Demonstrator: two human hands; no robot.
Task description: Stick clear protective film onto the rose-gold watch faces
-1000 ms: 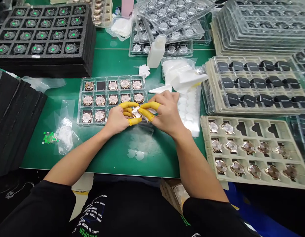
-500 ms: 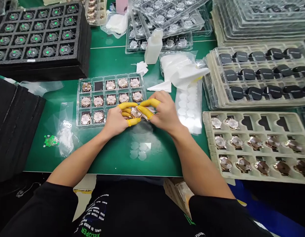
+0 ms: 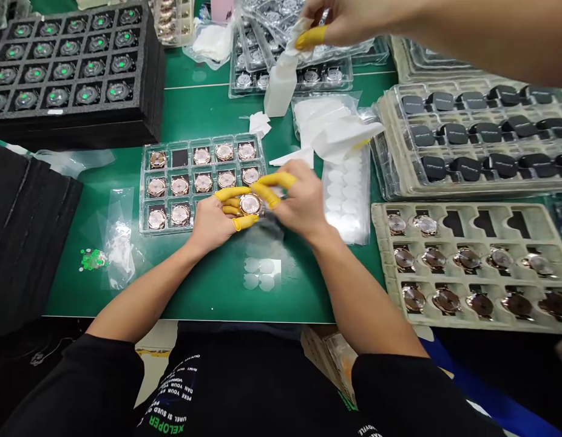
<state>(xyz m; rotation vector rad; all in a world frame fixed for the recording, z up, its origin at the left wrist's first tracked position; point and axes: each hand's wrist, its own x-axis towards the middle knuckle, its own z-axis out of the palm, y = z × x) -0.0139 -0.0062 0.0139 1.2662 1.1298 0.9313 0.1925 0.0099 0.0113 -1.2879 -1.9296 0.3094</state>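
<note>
My left hand (image 3: pixel 215 218), in yellow finger cots, holds a rose-gold watch (image 3: pixel 249 204) upright by its edge, its face turned toward me. Close at its right side is my right hand (image 3: pixel 295 197), also in yellow cots, with thumb and forefinger pinched over a blurred whitish bit I cannot make out. Behind my hands lies a clear tray (image 3: pixel 143 209) with rows of similar watches; one back-row pocket shows only its black pad. My hands hide the tray's front right corner. Round clear films (image 3: pixel 259 274) lie on the green table in front.
A co-worker's hand (image 3: pixel 329 27) reaches in from the upper right onto the white bottle (image 3: pixel 281 91). White wipes (image 3: pixel 335 130) and a sticker sheet (image 3: pixel 347 203) lie right of centre. Foam trays (image 3: pixel 76 115) stack at left; a beige watch tray (image 3: pixel 381 261) sits at right.
Another person's hand has come in at the top right and taken hold of the bottle's top. My right hand's fingers have lifted slightly off the watch face; my left hand keeps its grip.
</note>
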